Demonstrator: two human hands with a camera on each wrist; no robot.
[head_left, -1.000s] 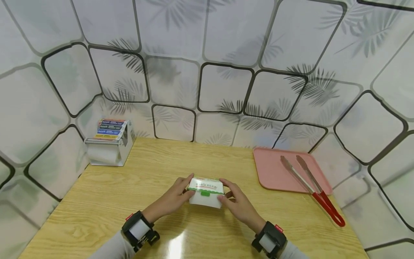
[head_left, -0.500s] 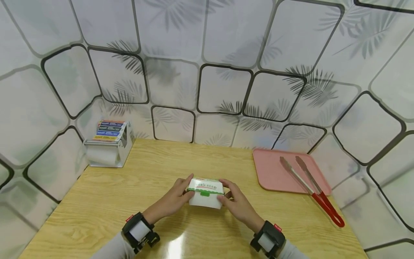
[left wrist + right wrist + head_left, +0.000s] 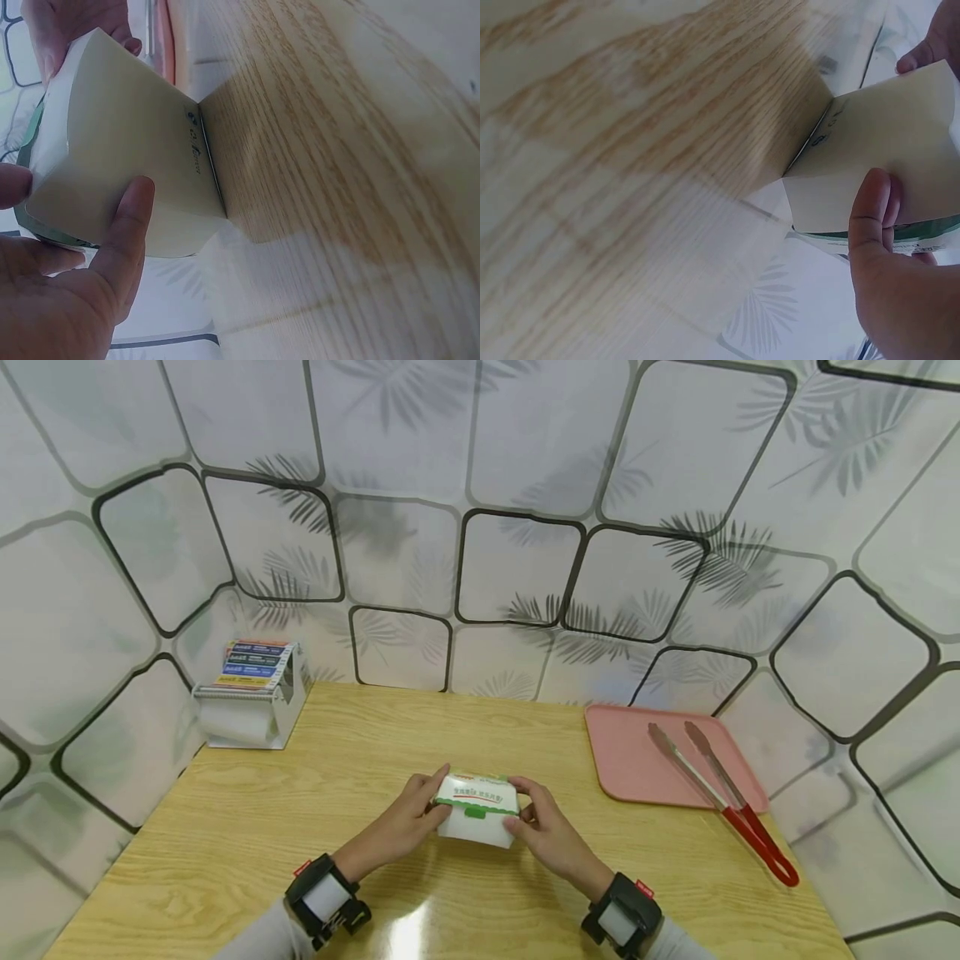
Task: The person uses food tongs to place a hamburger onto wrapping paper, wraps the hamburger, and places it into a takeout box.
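A small white paper food box (image 3: 474,827) with a green scalloped edge and a green tab on its front is between my two hands, its lid down. It is tilted, and in both wrist views its plain underside (image 3: 127,127) shows, one bottom edge at the wooden table. My left hand (image 3: 405,818) grips the box's left end, thumb at the front. At the other end my right hand (image 3: 553,831) holds it, thumb on the front corner. In the right wrist view, fingers (image 3: 871,202) of that hand press the box's underside.
A pink tray (image 3: 622,760) lies at the back right. Tongs (image 3: 742,818) with red handles rest across it, their handle end past its front edge. At the back left stands a dispenser (image 3: 243,718) with a white roll and colourful printed strips. A patterned curtain (image 3: 517,568) surrounds the table.
The box has tipped slightly, so more of its lid top faces the head camera. Both hands keep their hold and have barely moved.
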